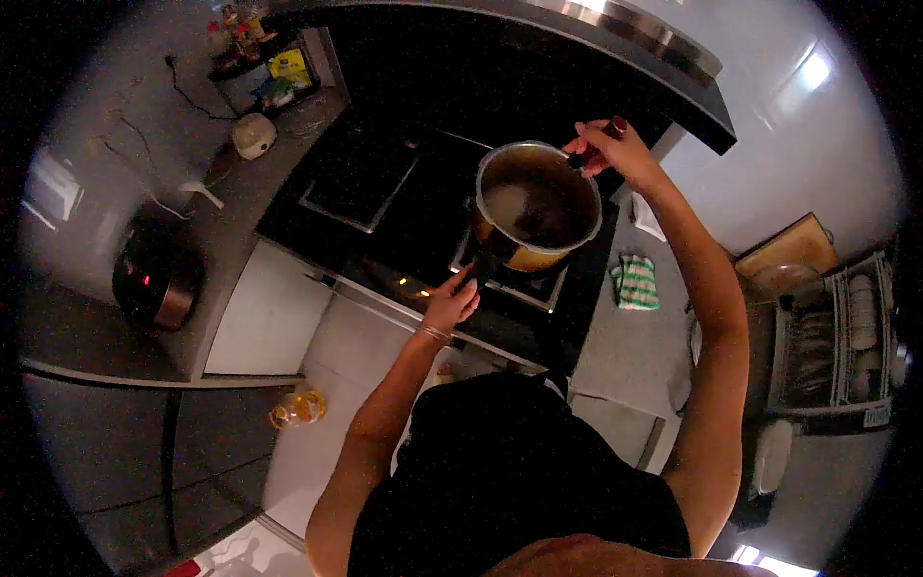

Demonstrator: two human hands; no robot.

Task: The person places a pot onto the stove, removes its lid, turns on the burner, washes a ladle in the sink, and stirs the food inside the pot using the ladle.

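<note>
A deep metal pot [491, 226] is over the right side of the black stove [385, 252], its open top facing me. Dark contents with a paler patch show inside. My left hand [452, 304] is closed round the pot's black handle on the near side. On the far right of the rim, my right hand [606, 152] grips the pot at its other handle, which the fingers partly cover. A dark reddish end [616, 126] sticks out by the right thumb; its kind is unclear. Whether the pot's base touches the burner grate [524, 296] cannot be seen.
A green-and-white striped cloth [636, 282] lies on the right counter, near a dish rack [835, 337] and a cutting board [790, 246]. At left are a dark rounded appliance [159, 279] and a small white one [254, 137]. An oil bottle [298, 409] stands on the floor.
</note>
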